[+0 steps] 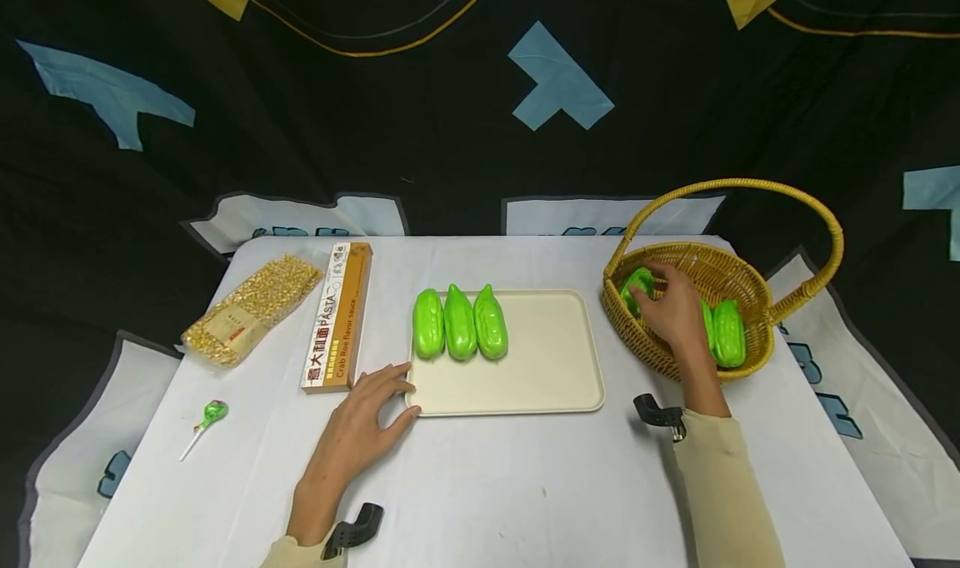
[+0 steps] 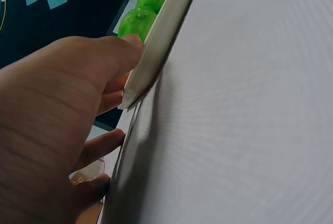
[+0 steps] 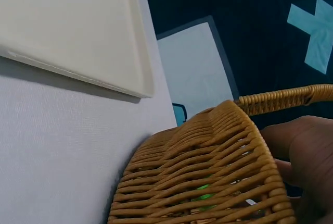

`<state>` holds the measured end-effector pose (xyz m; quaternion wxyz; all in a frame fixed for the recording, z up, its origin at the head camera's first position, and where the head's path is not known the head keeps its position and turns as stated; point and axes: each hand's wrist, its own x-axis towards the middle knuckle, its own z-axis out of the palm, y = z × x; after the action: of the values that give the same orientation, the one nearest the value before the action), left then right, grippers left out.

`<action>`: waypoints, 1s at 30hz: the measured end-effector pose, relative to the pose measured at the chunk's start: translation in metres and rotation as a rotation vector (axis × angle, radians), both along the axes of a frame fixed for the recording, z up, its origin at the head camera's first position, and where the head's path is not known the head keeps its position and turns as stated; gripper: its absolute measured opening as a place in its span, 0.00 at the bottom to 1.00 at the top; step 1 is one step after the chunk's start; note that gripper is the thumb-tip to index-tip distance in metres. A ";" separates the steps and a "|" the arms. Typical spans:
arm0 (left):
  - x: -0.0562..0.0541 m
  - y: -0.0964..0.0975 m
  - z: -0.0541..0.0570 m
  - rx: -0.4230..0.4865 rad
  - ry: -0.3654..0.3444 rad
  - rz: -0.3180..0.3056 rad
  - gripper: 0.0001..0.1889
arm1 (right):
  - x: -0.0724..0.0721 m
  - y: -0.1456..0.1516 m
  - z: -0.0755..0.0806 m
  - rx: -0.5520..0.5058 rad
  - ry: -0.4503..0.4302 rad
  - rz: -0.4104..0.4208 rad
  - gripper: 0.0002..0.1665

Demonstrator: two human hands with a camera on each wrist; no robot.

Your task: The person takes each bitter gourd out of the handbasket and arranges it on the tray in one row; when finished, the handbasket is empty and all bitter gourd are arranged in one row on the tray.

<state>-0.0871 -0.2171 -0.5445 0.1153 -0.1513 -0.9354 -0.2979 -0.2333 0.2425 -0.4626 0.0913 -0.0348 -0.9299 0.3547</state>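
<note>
My left hand (image 1: 363, 426) rests at the near left corner of a cream tray (image 1: 525, 385), thumb and fingertips touching its edge, fingers spread. Three glossy green toy bitter melons (image 1: 460, 322) lie side by side on the tray's left part. On the right, my right hand (image 1: 675, 301) reaches into a wicker basket (image 1: 630, 339), its thumb and fingers gripping a green bitter melon (image 1: 637, 285) by the left wall. More bitter melons (image 1: 727, 335) lie in the basket's right side, partly behind the hand. In the right wrist view, the basket wall (image 3: 203, 172) hides most of the fingers (image 3: 291, 135).
Left of the tray lies a pasta box (image 1: 337, 318), and beyond it a bag of yellow kernels (image 1: 255, 310). A green-wrapped lollipop (image 1: 206, 422) lies farther left. The basket's tall handle (image 1: 750, 185) arches over its opening. A black cloth hangs behind the white table (image 1: 510, 493).
</note>
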 end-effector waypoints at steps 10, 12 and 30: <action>0.000 0.000 0.001 0.013 -0.022 0.002 0.17 | -0.011 0.001 -0.009 0.042 -0.049 -0.008 0.37; 0.000 0.000 0.001 0.014 -0.022 0.001 0.17 | -0.013 0.002 -0.009 0.054 -0.061 -0.006 0.39; 0.000 0.000 0.000 0.019 -0.015 0.003 0.16 | -0.021 0.005 -0.008 0.097 -0.218 -0.021 0.43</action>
<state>-0.0872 -0.2172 -0.5443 0.1101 -0.1464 -0.9336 -0.3079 -0.2540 0.2480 -0.4707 -0.0052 -0.0788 -0.9499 0.3024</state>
